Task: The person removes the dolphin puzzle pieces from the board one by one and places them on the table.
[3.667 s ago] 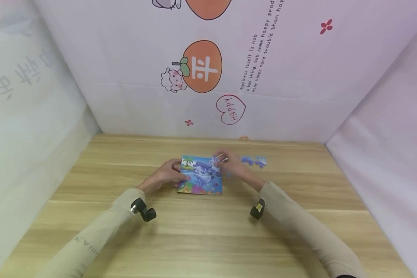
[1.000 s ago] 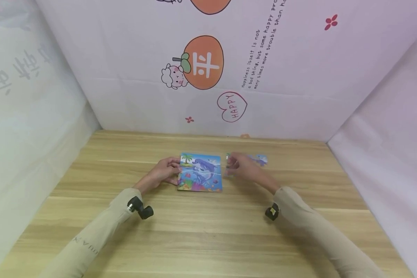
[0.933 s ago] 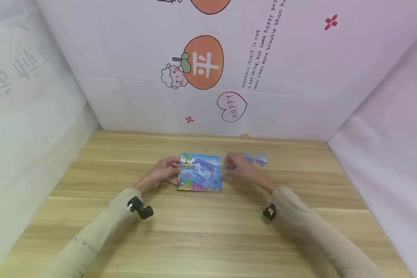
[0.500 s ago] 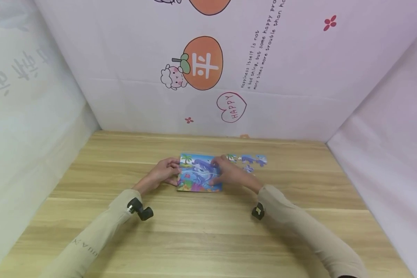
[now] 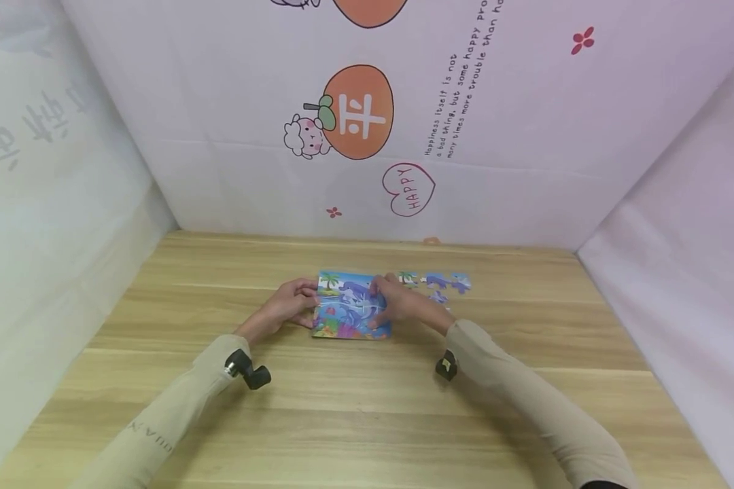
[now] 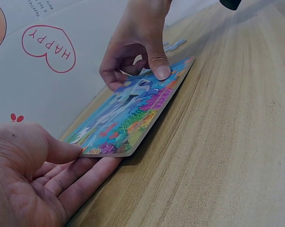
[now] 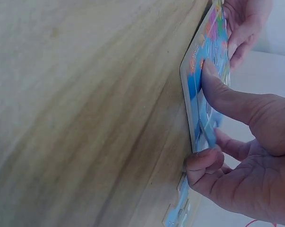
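Note:
A square dolphin jigsaw puzzle (image 5: 342, 319) lies in the middle of the table, its left side tilted slightly up in the left wrist view. My left hand (image 5: 290, 303) grips that left edge, thumb on top and fingers underneath. Over the right part of the puzzle is my right hand (image 5: 397, 301), its thumb on the picture and its fingers curled by the far side. In the right wrist view a puzzle piece (image 7: 209, 131) stands raised and tilted at those fingers. Part of the picture is hidden under the right hand.
Several loose puzzle pieces (image 5: 435, 280) lie on the wooden table (image 5: 355, 407) to the right of the puzzle, partly behind the right hand. A printed white cloth wall (image 5: 245, 197) rises at the table's back edge, with white cloth on both sides.
My right hand has moved left from beside the loose pieces onto the puzzle, uncovering those pieces. A piece there now looks raised. My left hand keeps its grip on the left edge.

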`<action>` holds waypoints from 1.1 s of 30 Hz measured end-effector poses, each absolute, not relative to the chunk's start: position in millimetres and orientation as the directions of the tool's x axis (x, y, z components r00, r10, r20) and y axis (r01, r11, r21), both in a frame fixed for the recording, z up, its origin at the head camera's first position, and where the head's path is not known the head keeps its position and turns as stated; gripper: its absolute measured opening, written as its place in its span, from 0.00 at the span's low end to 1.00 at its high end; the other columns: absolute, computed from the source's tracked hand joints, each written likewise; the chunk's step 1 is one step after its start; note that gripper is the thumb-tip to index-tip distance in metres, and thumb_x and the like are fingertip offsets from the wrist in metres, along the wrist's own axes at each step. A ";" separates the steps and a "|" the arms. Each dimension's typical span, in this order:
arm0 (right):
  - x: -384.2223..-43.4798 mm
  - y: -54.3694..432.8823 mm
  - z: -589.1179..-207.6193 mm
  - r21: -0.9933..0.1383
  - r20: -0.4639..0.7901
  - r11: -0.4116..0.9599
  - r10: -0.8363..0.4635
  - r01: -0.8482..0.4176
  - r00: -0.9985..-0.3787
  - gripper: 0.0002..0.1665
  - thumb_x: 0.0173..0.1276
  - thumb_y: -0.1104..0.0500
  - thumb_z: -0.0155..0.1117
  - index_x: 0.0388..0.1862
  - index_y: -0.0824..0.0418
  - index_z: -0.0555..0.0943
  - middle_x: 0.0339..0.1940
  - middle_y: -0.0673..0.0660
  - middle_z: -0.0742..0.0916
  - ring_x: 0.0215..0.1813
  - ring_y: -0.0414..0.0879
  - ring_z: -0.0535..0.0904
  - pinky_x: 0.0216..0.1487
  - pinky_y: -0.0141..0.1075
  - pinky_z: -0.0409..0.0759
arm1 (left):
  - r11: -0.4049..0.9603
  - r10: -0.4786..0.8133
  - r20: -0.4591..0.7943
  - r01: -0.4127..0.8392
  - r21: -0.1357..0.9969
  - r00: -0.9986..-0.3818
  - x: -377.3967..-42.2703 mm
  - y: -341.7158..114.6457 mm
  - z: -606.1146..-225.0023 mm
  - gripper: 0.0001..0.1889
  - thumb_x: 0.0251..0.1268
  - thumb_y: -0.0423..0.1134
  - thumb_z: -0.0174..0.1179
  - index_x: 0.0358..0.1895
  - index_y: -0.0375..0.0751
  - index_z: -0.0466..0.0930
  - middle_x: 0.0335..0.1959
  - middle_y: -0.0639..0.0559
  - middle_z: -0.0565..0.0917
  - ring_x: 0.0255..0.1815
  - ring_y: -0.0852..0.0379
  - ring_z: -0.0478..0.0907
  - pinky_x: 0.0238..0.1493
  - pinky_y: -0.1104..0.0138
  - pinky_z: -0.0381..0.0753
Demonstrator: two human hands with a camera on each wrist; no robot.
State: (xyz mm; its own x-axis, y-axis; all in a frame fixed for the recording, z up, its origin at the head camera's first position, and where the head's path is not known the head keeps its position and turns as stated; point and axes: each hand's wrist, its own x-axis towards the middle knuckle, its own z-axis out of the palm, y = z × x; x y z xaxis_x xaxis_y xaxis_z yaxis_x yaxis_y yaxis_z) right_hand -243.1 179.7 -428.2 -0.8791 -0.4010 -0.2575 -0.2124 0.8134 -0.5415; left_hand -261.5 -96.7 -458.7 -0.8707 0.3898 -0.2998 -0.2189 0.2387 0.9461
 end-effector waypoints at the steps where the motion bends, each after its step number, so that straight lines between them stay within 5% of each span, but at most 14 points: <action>1: -242.9 179.9 -427.6 -0.532 -0.256 0.818 -0.402 -0.219 -0.879 0.33 0.59 0.54 0.83 0.55 0.63 0.74 0.54 0.61 0.71 0.56 0.54 0.71 0.62 0.47 0.81 | 0.240 0.390 -0.298 -0.217 0.946 -0.871 -261.9 -96.1 -459.0 0.27 0.77 0.29 0.56 0.75 0.28 0.63 0.57 0.38 0.75 0.44 0.53 0.82 0.39 0.62 0.95; 5: -240.7 180.1 -424.8 -0.505 -0.233 0.822 -0.423 -0.263 -0.876 0.26 0.60 0.54 0.82 0.49 0.64 0.78 0.47 0.57 0.68 0.49 0.50 0.67 0.50 0.40 0.78 | 0.247 0.381 -0.292 -0.208 0.947 -0.877 -262.7 -95.3 -458.4 0.27 0.77 0.29 0.56 0.75 0.29 0.64 0.56 0.39 0.76 0.43 0.53 0.81 0.38 0.62 0.95; 14: -235.0 181.7 -423.9 -0.488 -0.152 0.762 -0.554 -0.425 -0.819 0.15 0.62 0.57 0.79 0.31 0.61 0.79 0.38 0.53 0.69 0.44 0.47 0.62 0.42 0.32 0.64 | 0.244 0.400 -0.288 -0.201 0.949 -0.870 -262.3 -96.3 -460.4 0.27 0.78 0.30 0.55 0.76 0.28 0.62 0.58 0.36 0.75 0.46 0.51 0.82 0.39 0.62 0.95; 33: -236.4 184.4 -423.1 -0.607 -0.173 0.702 -0.575 -0.373 -0.800 0.18 0.66 0.61 0.77 0.26 0.62 0.74 0.25 0.49 0.74 0.32 0.41 0.66 0.32 0.29 0.67 | 0.255 0.379 -0.303 -0.216 0.943 -0.875 -262.4 -94.1 -460.7 0.27 0.77 0.29 0.55 0.75 0.29 0.64 0.57 0.38 0.75 0.47 0.51 0.81 0.40 0.62 0.95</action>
